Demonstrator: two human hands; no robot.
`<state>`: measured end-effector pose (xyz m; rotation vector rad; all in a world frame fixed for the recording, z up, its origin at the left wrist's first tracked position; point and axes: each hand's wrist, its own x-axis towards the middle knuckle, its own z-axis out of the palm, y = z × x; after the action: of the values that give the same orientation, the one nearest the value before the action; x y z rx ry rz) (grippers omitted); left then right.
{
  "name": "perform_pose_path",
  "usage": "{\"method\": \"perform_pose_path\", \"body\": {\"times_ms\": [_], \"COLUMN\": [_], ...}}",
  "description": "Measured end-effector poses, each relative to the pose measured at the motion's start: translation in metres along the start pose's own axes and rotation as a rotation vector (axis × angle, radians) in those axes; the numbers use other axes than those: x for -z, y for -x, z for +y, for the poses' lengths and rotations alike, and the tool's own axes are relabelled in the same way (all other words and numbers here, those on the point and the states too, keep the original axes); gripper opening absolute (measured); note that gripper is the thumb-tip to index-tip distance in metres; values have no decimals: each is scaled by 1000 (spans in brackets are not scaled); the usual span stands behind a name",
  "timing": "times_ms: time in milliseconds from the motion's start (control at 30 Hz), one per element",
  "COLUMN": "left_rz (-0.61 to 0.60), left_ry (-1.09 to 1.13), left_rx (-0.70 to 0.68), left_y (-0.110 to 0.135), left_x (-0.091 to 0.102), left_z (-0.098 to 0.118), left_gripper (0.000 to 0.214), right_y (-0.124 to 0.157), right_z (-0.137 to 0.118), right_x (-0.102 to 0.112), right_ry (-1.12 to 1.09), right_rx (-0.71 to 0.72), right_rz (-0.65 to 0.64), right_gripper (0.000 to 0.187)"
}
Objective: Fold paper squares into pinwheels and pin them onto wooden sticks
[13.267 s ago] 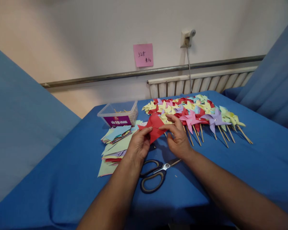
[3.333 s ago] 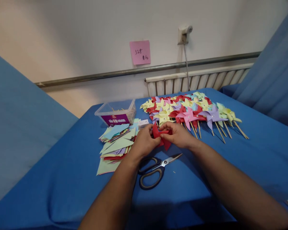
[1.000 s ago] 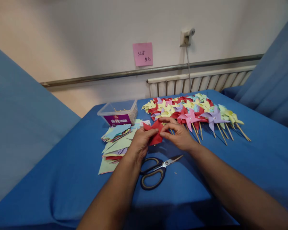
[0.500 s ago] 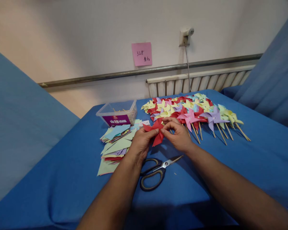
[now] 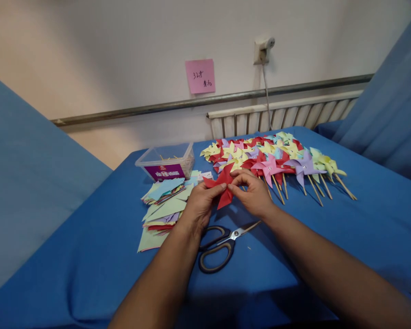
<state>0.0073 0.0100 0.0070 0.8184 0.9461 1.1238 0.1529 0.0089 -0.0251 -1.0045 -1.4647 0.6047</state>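
Both hands meet over the middle of the blue worktop (image 5: 99, 256), pinching a red paper pinwheel (image 5: 223, 186) between them. The left hand (image 5: 200, 204) grips its left side with thumb and fingers closed on the paper; the right hand (image 5: 252, 194) closes its fingertips on the centre. Half a second ago the grip was nearly the same, with the paper a little lower in view; thirteen seconds ago the red sheet was a flat folded triangle, and now its points are curled inward into vanes. The scissors (image 5: 222, 244) lie untouched just near of the hands. The stack of coloured paper (image 5: 162, 205) sits left, the finished pinwheels (image 5: 277, 160) far right.
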Motion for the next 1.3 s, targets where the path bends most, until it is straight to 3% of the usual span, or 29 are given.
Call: {"method": "perform_pose_path", "body": {"times_ms": [1000, 1300], "left_rz": [59, 40], "left_ry": [-92, -46], "left_rx": [-53, -28], "left_y": [1, 1], "left_x": [-3, -3], "left_z": [1, 1], "left_gripper": [30, 31], "right_y": [3, 3], "right_z": [-6, -5], "right_x": [-3, -2], "right_ry": [8, -87], "right_rx": [7, -19], "right_rz": [74, 72], "right_gripper": [12, 12]}}
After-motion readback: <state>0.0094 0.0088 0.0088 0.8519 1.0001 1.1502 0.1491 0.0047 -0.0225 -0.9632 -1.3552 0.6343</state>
